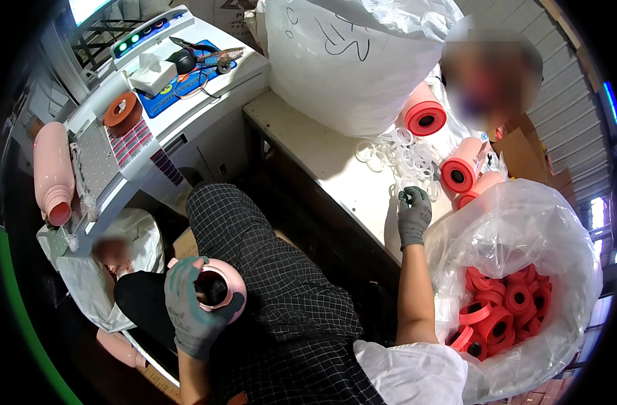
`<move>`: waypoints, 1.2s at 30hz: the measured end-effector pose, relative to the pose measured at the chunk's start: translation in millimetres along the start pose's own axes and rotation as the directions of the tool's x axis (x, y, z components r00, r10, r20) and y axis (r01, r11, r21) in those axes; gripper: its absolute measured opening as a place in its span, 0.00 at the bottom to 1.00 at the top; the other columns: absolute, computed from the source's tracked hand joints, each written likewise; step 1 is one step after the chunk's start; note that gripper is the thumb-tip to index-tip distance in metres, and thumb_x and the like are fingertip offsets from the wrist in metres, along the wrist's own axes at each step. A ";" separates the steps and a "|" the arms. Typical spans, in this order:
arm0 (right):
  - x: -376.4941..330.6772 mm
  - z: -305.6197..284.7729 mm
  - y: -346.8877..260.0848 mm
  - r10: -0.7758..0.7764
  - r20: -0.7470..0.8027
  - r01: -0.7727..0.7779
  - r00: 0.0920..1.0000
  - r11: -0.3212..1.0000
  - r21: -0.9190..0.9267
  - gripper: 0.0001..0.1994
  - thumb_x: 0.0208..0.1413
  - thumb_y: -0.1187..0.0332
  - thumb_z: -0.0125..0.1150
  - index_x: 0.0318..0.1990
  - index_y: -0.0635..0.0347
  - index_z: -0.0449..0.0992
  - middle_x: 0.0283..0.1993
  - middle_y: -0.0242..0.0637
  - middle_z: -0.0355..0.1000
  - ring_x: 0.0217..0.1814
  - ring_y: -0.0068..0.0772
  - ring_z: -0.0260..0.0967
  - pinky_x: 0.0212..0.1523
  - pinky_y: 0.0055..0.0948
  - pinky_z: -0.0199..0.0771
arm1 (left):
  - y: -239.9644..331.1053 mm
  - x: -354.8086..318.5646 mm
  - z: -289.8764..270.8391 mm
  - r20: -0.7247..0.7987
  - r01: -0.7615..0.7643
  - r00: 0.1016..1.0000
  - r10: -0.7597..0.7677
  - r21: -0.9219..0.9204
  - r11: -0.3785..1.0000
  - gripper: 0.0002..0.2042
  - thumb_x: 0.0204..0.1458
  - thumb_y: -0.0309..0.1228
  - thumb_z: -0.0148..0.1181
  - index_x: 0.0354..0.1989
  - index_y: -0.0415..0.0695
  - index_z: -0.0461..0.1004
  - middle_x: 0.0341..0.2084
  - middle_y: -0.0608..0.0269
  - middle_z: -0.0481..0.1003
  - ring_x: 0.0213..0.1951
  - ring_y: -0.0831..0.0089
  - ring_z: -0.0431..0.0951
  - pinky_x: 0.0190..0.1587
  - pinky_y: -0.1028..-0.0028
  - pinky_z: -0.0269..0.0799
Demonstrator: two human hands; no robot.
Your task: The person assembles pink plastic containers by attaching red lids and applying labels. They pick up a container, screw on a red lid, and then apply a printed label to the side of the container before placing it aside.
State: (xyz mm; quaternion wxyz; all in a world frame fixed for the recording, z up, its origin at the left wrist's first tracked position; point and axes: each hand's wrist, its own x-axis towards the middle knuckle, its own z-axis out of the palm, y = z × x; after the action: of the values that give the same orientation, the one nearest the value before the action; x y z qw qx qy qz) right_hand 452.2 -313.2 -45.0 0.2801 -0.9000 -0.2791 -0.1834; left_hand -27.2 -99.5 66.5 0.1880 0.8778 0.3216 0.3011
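Observation:
My left hand (190,307), in a grey-green work glove, is wrapped round a pink bottle (234,278) over my lap. The bottle's wide round mouth faces up, and its inside looks dark. Over the white table, my gloved right hand (414,214) is at the near edge of a loose pile of translucent white rings (404,152). Its fingers are curled together at the rings; whether a ring is between them is hidden. Beyond lie several pink-red cylindrical parts with black centres, among them one cylinder (460,174) on its side.
A large white sack (342,74) stands on the table (308,145). To the right, a clear plastic bag (558,223) holds red caps (499,324). At left, a pink bottle (53,169) lies on a machine beside an orange tape roll (123,113). Another person (491,81) is across the table.

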 end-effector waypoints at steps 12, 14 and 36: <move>25.5 -7.2 17.9 0.284 0.016 -0.285 0.959 0.956 0.066 0.21 0.60 0.50 0.68 0.47 0.61 0.84 0.51 0.49 0.79 0.46 0.45 0.79 0.51 0.39 0.77 | -5.6 -5.0 1.2 -0.025 0.019 0.999 -0.019 -0.022 1.000 0.40 0.31 0.36 0.84 0.57 0.42 0.73 0.48 0.56 0.78 0.50 0.52 0.78 0.57 0.54 0.73; 33.1 -4.4 24.1 0.312 0.162 -0.303 0.936 0.950 -0.081 0.26 0.57 0.44 0.68 0.43 0.62 0.86 0.51 0.51 0.79 0.52 0.54 0.78 0.56 0.44 0.74 | -6.2 -5.2 1.1 -0.020 0.027 0.999 -0.027 -0.019 0.999 0.39 0.31 0.36 0.84 0.57 0.42 0.73 0.48 0.55 0.78 0.50 0.52 0.78 0.57 0.54 0.73; 31.2 -15.1 -18.9 0.180 0.015 -0.177 0.984 0.950 0.258 0.14 0.59 0.59 0.74 0.34 0.62 0.80 0.27 0.36 0.76 0.23 0.28 0.70 0.31 0.31 0.73 | -8.6 -6.7 -0.7 -0.016 0.027 0.999 -0.027 -0.021 0.999 0.41 0.32 0.39 0.84 0.58 0.39 0.73 0.48 0.55 0.76 0.53 0.48 0.75 0.65 0.48 0.66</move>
State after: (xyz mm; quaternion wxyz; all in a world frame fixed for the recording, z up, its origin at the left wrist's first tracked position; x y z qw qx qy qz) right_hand 462.4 -296.9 -10.5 0.4115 -0.8766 -0.2167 -0.1235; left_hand -35.7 -97.8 59.8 0.1985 0.8689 0.3319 0.3089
